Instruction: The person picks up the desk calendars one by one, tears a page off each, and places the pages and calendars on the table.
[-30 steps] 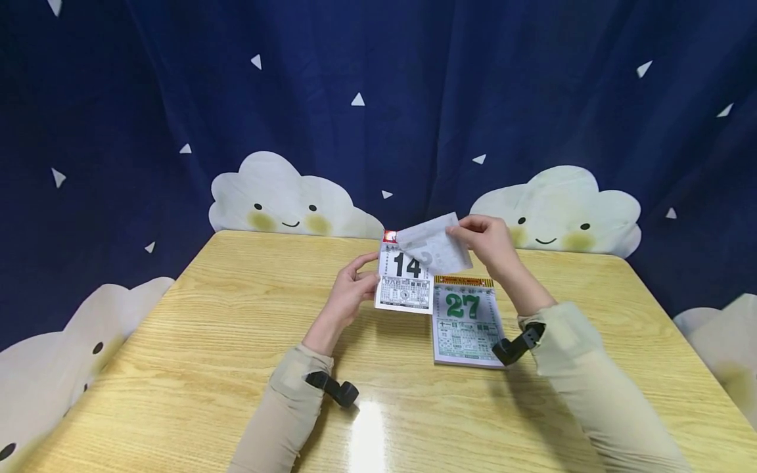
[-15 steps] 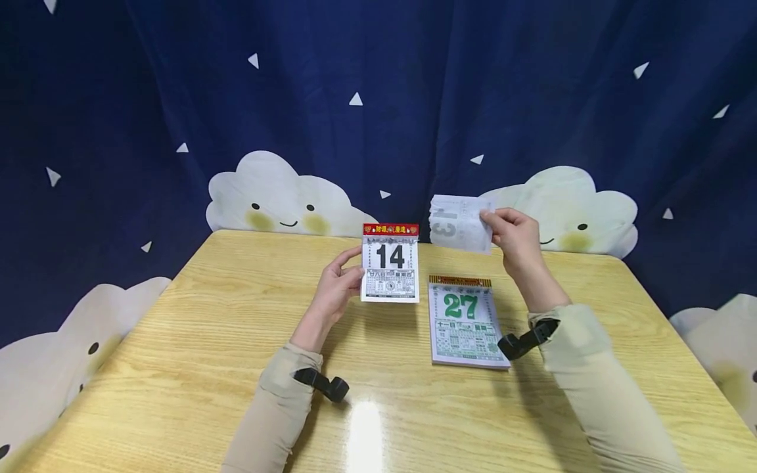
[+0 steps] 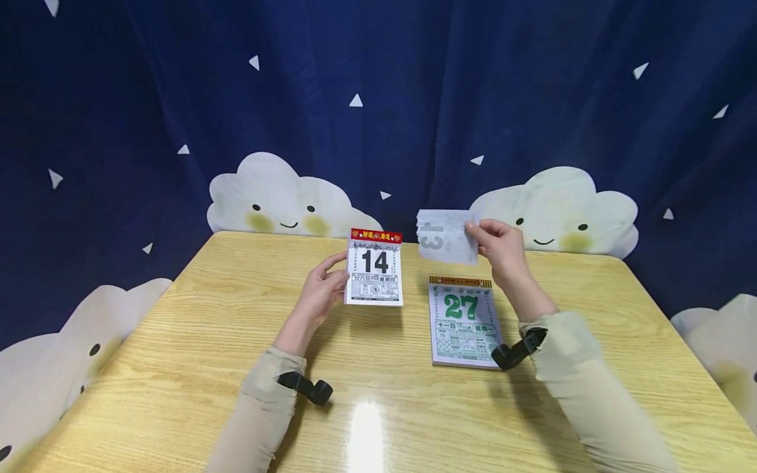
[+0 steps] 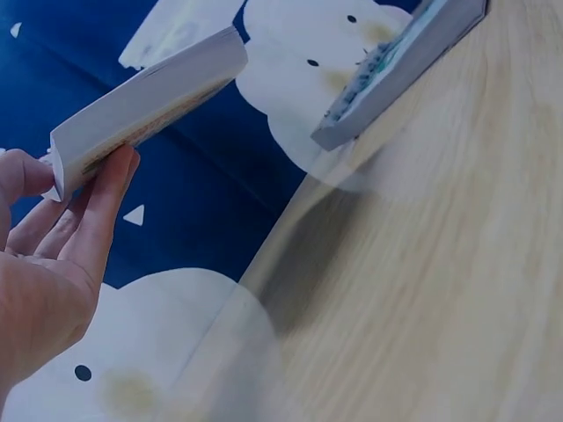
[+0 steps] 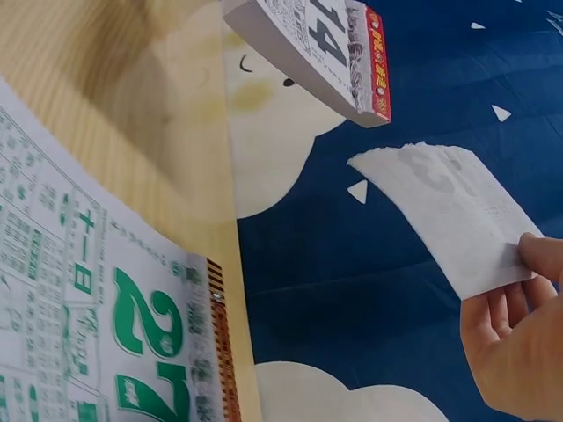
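Note:
The left hand (image 3: 322,289) grips the left edge of a small calendar block (image 3: 375,269) with a red header and a black 14, held above the table. In the left wrist view its thumb and fingers pinch the block (image 4: 149,110) from both faces. The right hand (image 3: 503,249) pinches a loose thin sheet (image 3: 447,236) with a faint reversed 13, apart from the block. In the right wrist view the sheet (image 5: 449,220) has a ragged edge. A larger calendar (image 3: 465,325) with a green 27 lies below the right hand.
The wooden table (image 3: 195,341) spans the view beneath both arms. Behind it hangs a dark blue curtain (image 3: 296,79) with white triangles and smiling clouds. Black cameras (image 3: 307,387) are strapped to both wrists.
The sheet has come off the small calendar block and moved away from it in the right hand. The left hand has moved left with the block, whose red header now shows fully.

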Demonstrator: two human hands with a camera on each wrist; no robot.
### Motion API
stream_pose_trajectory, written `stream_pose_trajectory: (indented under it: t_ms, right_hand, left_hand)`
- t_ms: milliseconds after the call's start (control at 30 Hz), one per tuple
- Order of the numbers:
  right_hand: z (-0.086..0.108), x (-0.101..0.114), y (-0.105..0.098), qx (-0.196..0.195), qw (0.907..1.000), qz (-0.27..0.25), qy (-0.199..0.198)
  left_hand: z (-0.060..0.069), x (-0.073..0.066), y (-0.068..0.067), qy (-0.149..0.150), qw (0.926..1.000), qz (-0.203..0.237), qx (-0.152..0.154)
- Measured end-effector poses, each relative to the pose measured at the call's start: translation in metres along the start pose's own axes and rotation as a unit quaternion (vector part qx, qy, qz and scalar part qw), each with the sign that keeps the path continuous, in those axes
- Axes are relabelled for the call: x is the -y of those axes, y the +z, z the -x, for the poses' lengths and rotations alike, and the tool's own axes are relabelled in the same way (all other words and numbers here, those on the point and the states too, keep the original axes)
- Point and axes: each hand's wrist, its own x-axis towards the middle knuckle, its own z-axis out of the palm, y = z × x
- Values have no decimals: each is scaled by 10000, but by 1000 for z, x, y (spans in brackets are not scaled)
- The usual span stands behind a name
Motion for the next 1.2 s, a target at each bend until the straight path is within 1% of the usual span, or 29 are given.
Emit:
stream_pose_trajectory:
  t_ms: [133,267,333,433,567,667,833,967,1033,1100,1200]
  right_hand:
    - [2,-5,6,76,9995,295,81]
    - [5,-10,13,103,9987,482,87]
    - [7,-13,16,142,9980,611,1]
    - [10,-17,20,171,9953,943,-125]
    - [14,-22,26,91,9876,1513,-411]
    - [17,-27,30,40,9785,1946,-684]
    - [22,-38,38,56,9588,2592,-1159]
    - [24,-46,45,96,9465,2839,-1531]
    - [24,-49,49,96,9400,2899,-1796]
    - [24,-52,52,94,9283,3048,-2128]
    - [25,-56,58,144,9040,3386,-2608]
  left_hand:
    - [2,1,-6,-104,9999,-57,-61]
    - [6,1,-13,-123,9998,-125,-26]
    - [7,1,-16,-148,9998,-142,-32]
    - [7,2,-20,-201,9995,-211,-109]
    - [8,3,-23,-291,9987,-355,-204]
    - [9,3,-26,-397,9980,-383,-315]
    - [10,6,-31,-531,9971,-381,-377]
    - [9,8,-34,-605,9964,-431,-420]
    - [9,10,-35,-626,9957,-518,-448]
    - [9,10,-36,-641,9949,-628,-462]
    - [10,11,-37,-650,9937,-781,-471]
